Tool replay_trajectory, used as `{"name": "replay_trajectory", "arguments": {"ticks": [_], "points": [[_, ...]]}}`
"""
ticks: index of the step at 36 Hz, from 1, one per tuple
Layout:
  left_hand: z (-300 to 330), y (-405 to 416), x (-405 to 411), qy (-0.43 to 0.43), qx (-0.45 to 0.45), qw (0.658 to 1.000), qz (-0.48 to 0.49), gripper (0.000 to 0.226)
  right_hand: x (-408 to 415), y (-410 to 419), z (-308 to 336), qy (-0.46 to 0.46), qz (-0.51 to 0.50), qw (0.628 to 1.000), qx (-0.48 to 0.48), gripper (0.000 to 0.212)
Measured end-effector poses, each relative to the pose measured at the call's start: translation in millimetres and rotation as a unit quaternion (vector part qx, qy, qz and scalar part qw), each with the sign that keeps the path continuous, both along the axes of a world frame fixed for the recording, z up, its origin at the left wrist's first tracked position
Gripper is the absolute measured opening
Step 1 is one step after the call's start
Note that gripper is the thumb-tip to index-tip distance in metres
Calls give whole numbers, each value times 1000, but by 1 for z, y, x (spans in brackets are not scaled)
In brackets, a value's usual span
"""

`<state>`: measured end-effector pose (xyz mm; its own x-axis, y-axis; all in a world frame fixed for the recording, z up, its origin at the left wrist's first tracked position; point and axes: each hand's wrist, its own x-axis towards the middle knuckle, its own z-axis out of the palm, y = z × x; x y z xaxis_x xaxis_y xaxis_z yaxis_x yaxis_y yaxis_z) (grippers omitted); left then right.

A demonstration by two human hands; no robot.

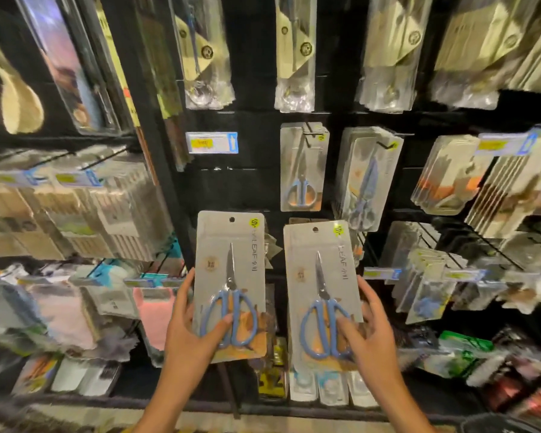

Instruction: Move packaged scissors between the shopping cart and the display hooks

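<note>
I hold two grey carded packs of blue-handled scissors upright in front of a black display wall. My left hand (191, 331) grips the lower part of the left scissors pack (230, 260), thumb across the handles. My right hand (369, 335) grips the lower right of the right scissors pack (320, 276), thumb on its handles. Both packs have an empty hang hole at the top. Above them, a matching scissors pack (302, 170) hangs on a display hook (310, 129). The shopping cart is not in view.
A second hook holds several packs of longer blue shears (367, 182). A price tag (212, 142) sits on a peg at upper left. Other packaged goods hang all around and on the low shelf (319, 392); a bare black panel lies behind the left pack.
</note>
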<state>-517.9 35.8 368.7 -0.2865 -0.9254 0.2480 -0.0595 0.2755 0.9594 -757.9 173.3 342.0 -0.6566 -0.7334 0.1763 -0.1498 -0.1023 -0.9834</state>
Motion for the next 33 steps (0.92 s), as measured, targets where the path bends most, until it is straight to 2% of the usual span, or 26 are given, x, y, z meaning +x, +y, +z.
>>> {"name": "replay_trajectory", "arguments": {"ticks": [10, 16, 33], "points": [[10, -60, 22, 19, -16, 1000, 11, 87, 22, -74, 7, 27, 5, 999, -21, 64], [17, -92, 44, 22, -26, 999, 3, 91, 37, -111, 11, 37, 2, 998, -59, 64], [42, -126, 64, 56, -53, 997, 8, 89, 55, -171, 22, 33, 20, 996, -84, 68]]}}
